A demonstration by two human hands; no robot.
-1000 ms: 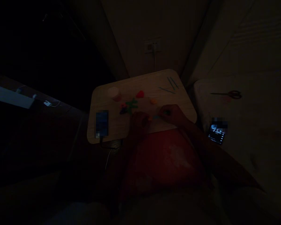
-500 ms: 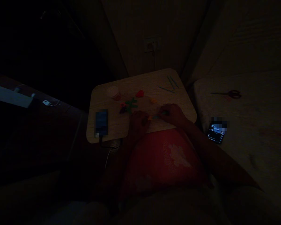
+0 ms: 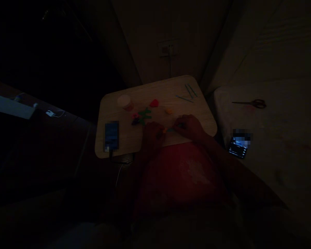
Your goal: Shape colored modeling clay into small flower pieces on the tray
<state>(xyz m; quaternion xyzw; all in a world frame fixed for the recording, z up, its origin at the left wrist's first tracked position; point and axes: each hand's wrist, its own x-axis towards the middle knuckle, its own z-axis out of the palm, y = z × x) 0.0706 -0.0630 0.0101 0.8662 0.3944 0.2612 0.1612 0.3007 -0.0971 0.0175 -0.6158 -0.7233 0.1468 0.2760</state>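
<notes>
Near the front edge of the small wooden table (image 3: 134, 147), my left hand (image 3: 153, 135) is closed on a small orange piece of modelling clay (image 3: 165, 130). My right hand (image 3: 188, 125) pinches a thin blue-green modelling tool (image 3: 170, 129), whose tip is at the orange piece; whether they touch is too dark to tell. Just beyond my left hand lie green clay strips (image 3: 145, 113) and a dark purple and pink lump (image 3: 135, 120). Farther back sit a red clay lump (image 3: 154, 103) and an orange clay lump (image 3: 169, 111).
A whitish tub (image 3: 124, 101) stands at the back left and a phone (image 3: 111, 135) with a cable at the front left. Several thin sticks (image 3: 189, 93) lie back right. Scissors (image 3: 254, 103) and a lit phone (image 3: 238, 145) rest on the pale surface at right.
Both hands keep almost the same pose, with the tool tip staying by the orange piece. The whole view shifts very slightly; nothing else has visibly moved.
</notes>
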